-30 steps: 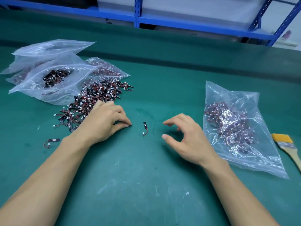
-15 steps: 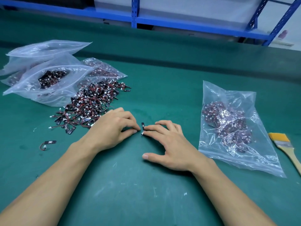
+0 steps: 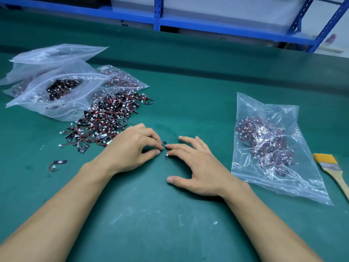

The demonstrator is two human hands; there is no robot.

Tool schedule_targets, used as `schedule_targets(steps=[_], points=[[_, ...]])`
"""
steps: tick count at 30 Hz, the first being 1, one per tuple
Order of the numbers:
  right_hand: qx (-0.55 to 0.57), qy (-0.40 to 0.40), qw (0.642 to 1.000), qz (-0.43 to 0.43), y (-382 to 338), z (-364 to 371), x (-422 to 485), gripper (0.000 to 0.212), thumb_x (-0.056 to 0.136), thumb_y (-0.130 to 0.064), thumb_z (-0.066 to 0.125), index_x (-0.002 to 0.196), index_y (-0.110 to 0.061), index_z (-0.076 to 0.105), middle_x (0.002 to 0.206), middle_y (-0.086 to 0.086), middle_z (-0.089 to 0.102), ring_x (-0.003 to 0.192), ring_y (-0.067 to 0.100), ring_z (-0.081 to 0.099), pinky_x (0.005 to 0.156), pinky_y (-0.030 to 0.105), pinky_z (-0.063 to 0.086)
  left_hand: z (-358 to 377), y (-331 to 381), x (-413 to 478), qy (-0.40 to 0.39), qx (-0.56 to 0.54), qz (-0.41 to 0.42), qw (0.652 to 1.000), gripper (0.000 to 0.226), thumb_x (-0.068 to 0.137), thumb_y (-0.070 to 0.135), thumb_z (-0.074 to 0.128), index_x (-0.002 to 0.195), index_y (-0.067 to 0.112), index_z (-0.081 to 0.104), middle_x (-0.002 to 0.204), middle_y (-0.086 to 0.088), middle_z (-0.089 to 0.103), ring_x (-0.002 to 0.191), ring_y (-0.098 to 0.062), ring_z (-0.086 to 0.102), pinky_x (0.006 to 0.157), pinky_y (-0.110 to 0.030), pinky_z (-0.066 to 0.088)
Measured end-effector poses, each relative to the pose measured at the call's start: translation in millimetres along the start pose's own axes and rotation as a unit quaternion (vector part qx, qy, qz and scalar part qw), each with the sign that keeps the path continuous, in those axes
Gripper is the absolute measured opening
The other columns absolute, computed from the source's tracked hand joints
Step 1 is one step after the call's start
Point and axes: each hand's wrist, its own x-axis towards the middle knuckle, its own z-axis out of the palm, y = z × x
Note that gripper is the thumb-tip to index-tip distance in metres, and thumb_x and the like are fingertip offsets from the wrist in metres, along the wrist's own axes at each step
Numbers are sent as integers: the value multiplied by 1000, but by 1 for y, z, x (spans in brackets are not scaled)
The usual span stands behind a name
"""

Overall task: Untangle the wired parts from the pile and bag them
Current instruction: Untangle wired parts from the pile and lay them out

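On the left lies one stray part, its white mark too small to read, then four stacked bags and one loose pile. My left hand curls at the single wired part; whether it pinches, I can't tell. My right hand lies flat with its fingertips on the part. Then come one filled bag and one brush.

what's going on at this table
A person is sorting small wired parts on a green table. The right hand touches one loose part with straight fingers; the left hand curls beside it, grip unclear. The tangled pile lies left by an open bag, a filled bag right.
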Motion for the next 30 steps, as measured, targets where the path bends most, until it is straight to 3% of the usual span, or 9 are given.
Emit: schedule_targets(steps=[4,8,16,18,21,24,30], points=[[-16,12,1000,-2,0,0,0,68,84,-73,50,136,-29,53,152,-20,39,149,16,19,124,50,8,0,0,-1,7,-2,-3,1000,7,87,25,76,93,27,79,97,17,68,83,-15,56,80,-41,51],[-12,-2,1000,-20,-2,1,1,65,84,-73,53,134,-31,51,159,-19,31,152,15,11,125,47,3,-1,0,-2,9,-2,-4,1000,7,87,25,76,93,27,79,97,17,69,83,-16,56,80,-40,51],[-4,26,999,20,7,-5,-2,58,85,-74,46,121,-31,60,140,-19,50,145,14,24,123,43,10,-3,1,-3,27,20,-16,999,6,88,30,73,91,29,78,99,19,70,88,-15,57,83,-42,47],[12,37,999,29,10,-6,-4,55,85,-72,49,120,-31,62,138,-18,51,142,15,28,121,40,17,-9,-4,-2,92,80,-56,991,12,86,34,67,93,30,77,99,18,71,92,-19,55,82,-40,41],[35,74,996,39,13,-8,-5,54,86,-69,50,117,-27,64,138,-14,51,137,15,33,116,41,26,-21,-20,-4,172,171,-174,954,29,78,15,68,105,26,75,109,12,70,103,-24,49,88,-41,33],[61,119,990,52,13,-10,-5,49,90,-62,52,120,-25,64,135,-11,53,132,15,38,111,44,34,-25,-31,-8,140,223,-255,930,40,73,7,70,109,24,76,122,5,66,115,-29,43,97,-46,27],[81,132,986,64,15,-7,-5,42,90,-52,60,121,-25,64,131,-12,54,129,13,40,108,44,38,-21,-30,-4,104,247,-265,926,14,80,22,78,91,30,79,119,3,67,120,-30,43,101,-51,23]])
